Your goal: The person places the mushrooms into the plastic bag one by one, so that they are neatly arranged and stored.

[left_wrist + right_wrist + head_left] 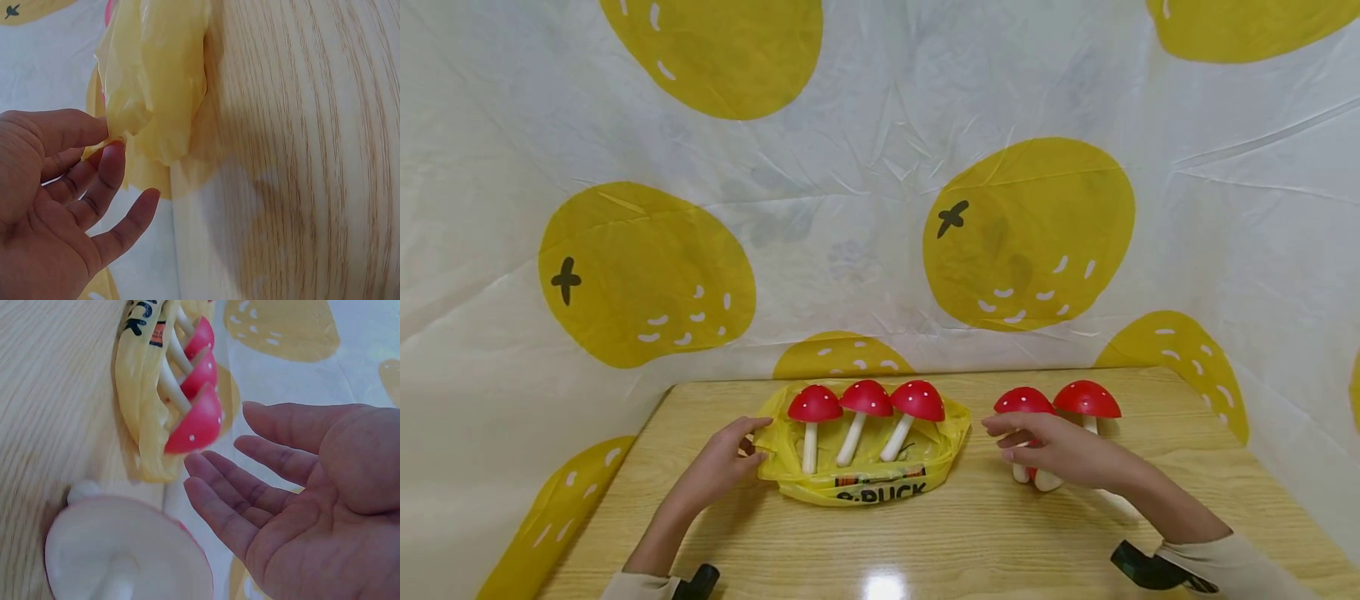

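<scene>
A yellow plastic bag (805, 490) lies on the table with three toy mushrooms, their red caps dotted white, in its open top: the left mushroom (815, 403), the middle mushroom (867, 398) and the right mushroom (918, 402). My left hand (724, 460) is at the bag's left end; in the left wrist view, thumb and fingers pinch the yellow plastic (165, 75). Holding nothing, my right hand (1063, 448) hovers with loose fingers over more mushrooms right of the bag. Two red caps (1087, 399) show behind it, and white stems below are partly hidden. The right wrist view shows one cap's white underside (81, 544).
The wood-grain table (940, 542) ends at a pale cloth (850, 250) printed with yellow fruit, which hangs behind it and at both sides. A dark band (1157, 568) sits on the right wrist, by a beige sleeve (1232, 567).
</scene>
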